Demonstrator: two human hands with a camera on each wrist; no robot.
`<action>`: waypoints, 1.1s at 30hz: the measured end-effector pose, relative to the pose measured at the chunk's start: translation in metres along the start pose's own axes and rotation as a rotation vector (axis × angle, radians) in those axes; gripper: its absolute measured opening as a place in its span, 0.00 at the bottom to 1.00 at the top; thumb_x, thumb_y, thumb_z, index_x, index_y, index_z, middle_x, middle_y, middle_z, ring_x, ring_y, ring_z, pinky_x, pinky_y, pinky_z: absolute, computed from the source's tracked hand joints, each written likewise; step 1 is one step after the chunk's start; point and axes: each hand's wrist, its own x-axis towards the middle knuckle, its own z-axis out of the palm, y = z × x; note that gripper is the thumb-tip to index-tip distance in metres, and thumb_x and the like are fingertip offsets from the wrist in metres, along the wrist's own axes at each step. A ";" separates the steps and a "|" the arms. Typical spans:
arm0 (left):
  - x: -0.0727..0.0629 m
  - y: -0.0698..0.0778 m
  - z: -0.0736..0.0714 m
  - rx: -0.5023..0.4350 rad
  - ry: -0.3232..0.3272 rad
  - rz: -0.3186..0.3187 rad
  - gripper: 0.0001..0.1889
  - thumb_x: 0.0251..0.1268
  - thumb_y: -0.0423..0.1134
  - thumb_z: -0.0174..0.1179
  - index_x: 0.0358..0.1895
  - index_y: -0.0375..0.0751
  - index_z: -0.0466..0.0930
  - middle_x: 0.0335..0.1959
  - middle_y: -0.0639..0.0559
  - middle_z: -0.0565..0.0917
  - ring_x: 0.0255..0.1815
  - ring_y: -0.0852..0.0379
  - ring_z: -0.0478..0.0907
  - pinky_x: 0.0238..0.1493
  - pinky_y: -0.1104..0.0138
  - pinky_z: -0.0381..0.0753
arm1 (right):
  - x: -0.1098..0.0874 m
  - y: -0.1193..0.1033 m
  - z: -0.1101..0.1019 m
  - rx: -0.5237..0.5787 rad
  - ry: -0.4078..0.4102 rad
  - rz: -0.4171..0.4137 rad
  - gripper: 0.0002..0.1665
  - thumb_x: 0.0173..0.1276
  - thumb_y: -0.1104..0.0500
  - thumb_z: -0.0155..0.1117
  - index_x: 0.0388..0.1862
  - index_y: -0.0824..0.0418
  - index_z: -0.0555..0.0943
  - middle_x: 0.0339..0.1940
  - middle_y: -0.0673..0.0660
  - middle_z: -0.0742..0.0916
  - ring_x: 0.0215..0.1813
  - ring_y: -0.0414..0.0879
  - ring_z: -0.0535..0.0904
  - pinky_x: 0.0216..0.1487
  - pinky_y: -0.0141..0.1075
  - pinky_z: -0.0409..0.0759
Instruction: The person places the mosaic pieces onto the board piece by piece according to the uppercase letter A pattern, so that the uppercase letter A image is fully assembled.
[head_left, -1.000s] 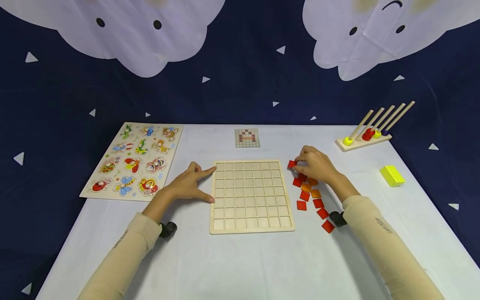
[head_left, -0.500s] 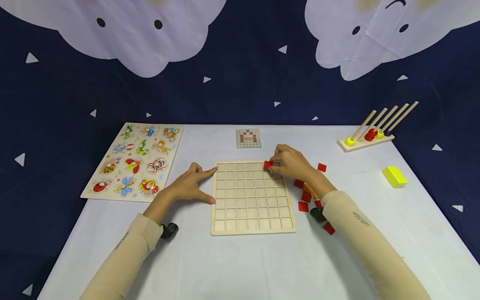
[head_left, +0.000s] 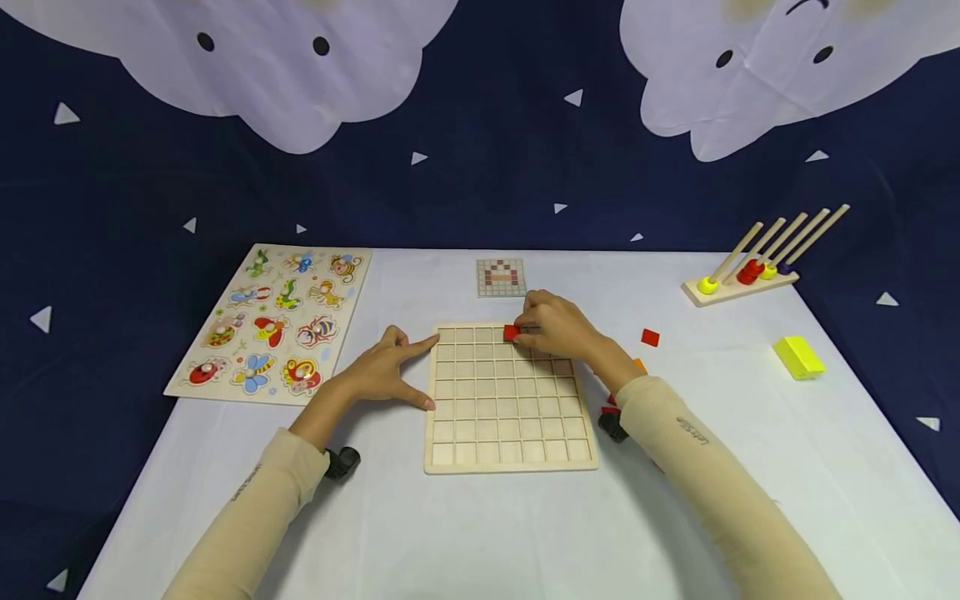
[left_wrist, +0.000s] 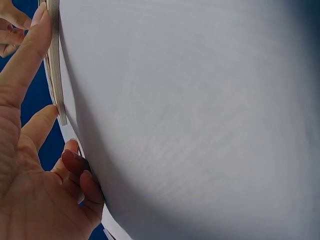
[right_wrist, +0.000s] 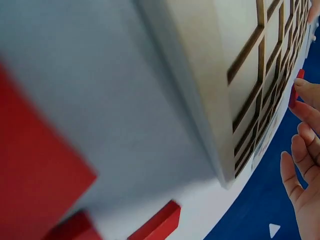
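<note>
A wooden grid board [head_left: 513, 408] with square cells lies in the middle of the table. My right hand [head_left: 558, 327] is over its far edge, pinching a red square tile [head_left: 511, 333] between thumb and fingertips above the top row of cells. The right wrist view shows the same red tile [right_wrist: 296, 89] held at the fingertips. At the board's left edge, my left hand [head_left: 378, 367] touches the frame with its outstretched thumb and index finger. The left wrist view has these two fingers against the side of the board [left_wrist: 56, 65], the other fingers loosely bent.
A loose red tile [head_left: 650, 337] lies right of the board; more tiles are partly hidden under the right forearm. Behind the board is a pattern card [head_left: 501, 278]. An insect puzzle board [head_left: 270, 321] lies left, a bead-peg stand [head_left: 738, 287] and yellow block [head_left: 799, 357] right.
My right hand has picked up the red tile from the pile and carried it left over the board's top row. The left hand stays at the board's edge.
</note>
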 end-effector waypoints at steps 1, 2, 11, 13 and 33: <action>0.000 0.000 0.000 -0.002 -0.001 -0.001 0.59 0.35 0.62 0.80 0.77 0.54 0.60 0.46 0.46 0.61 0.40 0.52 0.65 0.40 0.64 0.67 | 0.002 -0.001 0.001 0.002 -0.004 0.000 0.15 0.62 0.55 0.74 0.43 0.64 0.89 0.38 0.56 0.81 0.42 0.49 0.76 0.43 0.41 0.79; 0.000 0.000 0.000 -0.004 -0.002 -0.002 0.59 0.35 0.62 0.80 0.77 0.54 0.60 0.46 0.46 0.61 0.40 0.52 0.65 0.40 0.64 0.67 | 0.004 -0.002 0.003 0.001 -0.007 0.001 0.15 0.62 0.55 0.74 0.43 0.64 0.89 0.38 0.56 0.81 0.42 0.49 0.76 0.43 0.41 0.78; 0.000 0.000 0.001 -0.013 -0.006 -0.014 0.59 0.34 0.62 0.80 0.77 0.56 0.60 0.46 0.46 0.60 0.40 0.52 0.65 0.39 0.64 0.67 | 0.011 -0.008 0.006 0.002 -0.027 0.021 0.14 0.61 0.55 0.75 0.41 0.62 0.90 0.38 0.55 0.81 0.41 0.48 0.75 0.41 0.39 0.77; 0.000 0.000 0.001 -0.015 -0.007 -0.016 0.59 0.34 0.62 0.80 0.77 0.56 0.60 0.46 0.46 0.61 0.40 0.52 0.65 0.39 0.64 0.67 | 0.012 -0.008 0.006 0.002 -0.033 0.041 0.14 0.60 0.54 0.75 0.41 0.61 0.90 0.40 0.56 0.80 0.42 0.48 0.74 0.41 0.40 0.77; -0.001 0.000 0.000 -0.013 -0.008 -0.016 0.59 0.35 0.61 0.80 0.77 0.55 0.61 0.46 0.46 0.61 0.40 0.51 0.66 0.40 0.63 0.66 | 0.002 -0.009 -0.006 0.087 -0.074 0.147 0.19 0.60 0.52 0.76 0.47 0.59 0.89 0.45 0.56 0.81 0.46 0.49 0.75 0.47 0.43 0.78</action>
